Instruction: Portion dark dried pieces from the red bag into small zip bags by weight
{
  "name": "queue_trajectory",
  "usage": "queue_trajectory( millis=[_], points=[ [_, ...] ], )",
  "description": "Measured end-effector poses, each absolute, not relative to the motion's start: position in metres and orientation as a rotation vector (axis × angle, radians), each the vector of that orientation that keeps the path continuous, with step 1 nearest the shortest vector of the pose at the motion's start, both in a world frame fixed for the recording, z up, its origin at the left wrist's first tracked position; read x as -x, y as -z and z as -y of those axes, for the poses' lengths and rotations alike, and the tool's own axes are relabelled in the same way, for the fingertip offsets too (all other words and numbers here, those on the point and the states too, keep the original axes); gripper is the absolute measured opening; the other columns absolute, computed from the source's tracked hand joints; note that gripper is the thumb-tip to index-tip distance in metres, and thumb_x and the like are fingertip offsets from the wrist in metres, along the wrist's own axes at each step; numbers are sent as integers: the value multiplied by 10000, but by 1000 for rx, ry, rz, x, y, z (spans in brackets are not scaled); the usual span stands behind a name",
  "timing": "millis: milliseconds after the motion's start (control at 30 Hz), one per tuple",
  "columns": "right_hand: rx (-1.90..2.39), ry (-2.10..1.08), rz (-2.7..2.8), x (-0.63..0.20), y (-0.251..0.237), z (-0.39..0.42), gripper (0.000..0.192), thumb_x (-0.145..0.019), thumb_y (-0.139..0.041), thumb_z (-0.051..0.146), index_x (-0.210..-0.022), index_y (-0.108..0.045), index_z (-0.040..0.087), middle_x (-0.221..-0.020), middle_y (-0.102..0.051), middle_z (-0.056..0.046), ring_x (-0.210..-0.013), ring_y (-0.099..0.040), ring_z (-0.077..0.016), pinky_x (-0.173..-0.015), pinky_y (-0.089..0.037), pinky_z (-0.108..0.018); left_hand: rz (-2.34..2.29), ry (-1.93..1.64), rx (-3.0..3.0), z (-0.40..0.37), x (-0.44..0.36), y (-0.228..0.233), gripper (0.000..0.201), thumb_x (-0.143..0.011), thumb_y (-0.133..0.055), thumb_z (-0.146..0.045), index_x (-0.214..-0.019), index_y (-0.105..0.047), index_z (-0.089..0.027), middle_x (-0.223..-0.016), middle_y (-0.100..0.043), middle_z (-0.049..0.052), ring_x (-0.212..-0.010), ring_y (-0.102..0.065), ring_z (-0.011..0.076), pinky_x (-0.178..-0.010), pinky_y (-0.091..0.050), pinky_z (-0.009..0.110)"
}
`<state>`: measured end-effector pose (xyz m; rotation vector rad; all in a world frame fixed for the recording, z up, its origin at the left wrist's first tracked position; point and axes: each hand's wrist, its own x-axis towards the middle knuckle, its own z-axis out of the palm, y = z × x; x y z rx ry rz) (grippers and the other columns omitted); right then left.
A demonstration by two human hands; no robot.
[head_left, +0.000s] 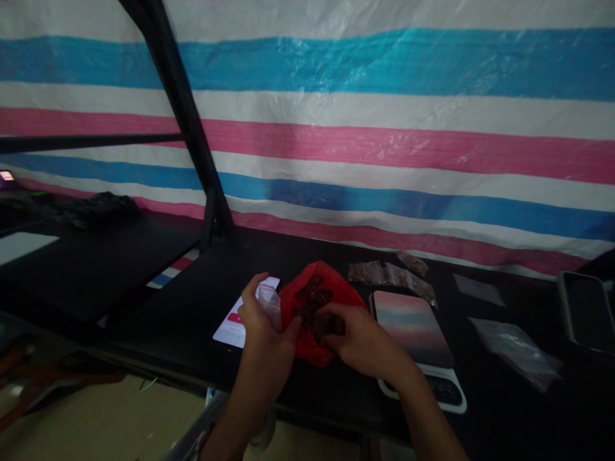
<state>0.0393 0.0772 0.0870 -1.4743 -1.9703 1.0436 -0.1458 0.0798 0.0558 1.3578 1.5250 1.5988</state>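
Observation:
My left hand [263, 331] holds a small clear plastic pouch [270, 302] upright at the front of the black table [192, 301]. My right hand [361, 339] reaches into a red plastic bag [321, 289] filled with dark brown pieces; its fingers are closed on some of them. The two hands sit close together, the red bag between and behind them. A small digital scale [414, 326] with a pink and blue striped platform lies just right of my right hand.
Several small filled clear pouches [390, 274] lie behind the scale. A white card [230, 328] lies under my left hand. Empty clear bags [516, 349] and a dark tray [587, 310] sit at the right. A black frame post [185, 115] rises at the left before a striped tarp.

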Motion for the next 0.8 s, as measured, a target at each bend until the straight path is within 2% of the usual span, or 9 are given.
queue_trajectory(
  millis=[100, 267, 433, 633, 800],
  points=[
    [1458, -1061, 1944, -34, -90, -77, 389, -801, -666, 69, -1145, -758, 226, -1010, -806, -14, -943, -734, -185, -881, -511, -283, -1609, -1523, -1460, -79, 145, -54, 844, -701, -773, -185, -1465, -424, -259, -1329, -486, 106, -1288, -541, 354, -1141, -458, 611],
    [1434, -1049, 1853, -26, -82, -81, 350, -815, -654, 55, -1106, -742, 227, -1053, -813, -19, -1006, -746, -200, -903, -514, -298, -1671, -1560, -1520, -76, 137, -58, 714, -793, -696, -201, -1456, -435, -255, -1280, -475, 93, -1247, -537, 325, -1128, -446, 581],
    [1385, -1062, 1800, -22, -73, -82, 329, -817, -635, 43, -1067, -726, 237, -1052, -807, -16, -999, -747, -207, -878, -517, -309, -1667, -1607, -1613, -82, 138, -56, 684, -783, -697, -219, -1417, -441, -225, -1298, -504, 109, -1278, -509, 329, -1175, -381, 592],
    [1391, -1076, 1766, -21, -71, -82, 359, -814, -618, 20, -1081, -723, 236, -1049, -804, -22, -1012, -746, -220, -901, -521, -335, -1701, -1624, -1577, -86, 139, -55, 688, -788, -704, -267, -1426, -450, -219, -1249, -513, 106, -1242, -528, 331, -1150, -410, 588],
    [1328, -1115, 1574, -20, -61, -91, 318, -847, -641, 79, -1129, -702, 214, -1113, -796, -53, -1045, -743, -218, -970, -535, -360, -1716, -1669, -1604, -90, 145, -50, 573, -878, -627, -289, -1420, -462, -200, -1196, -535, 105, -1217, -546, 323, -1140, -425, 593]
  ],
)
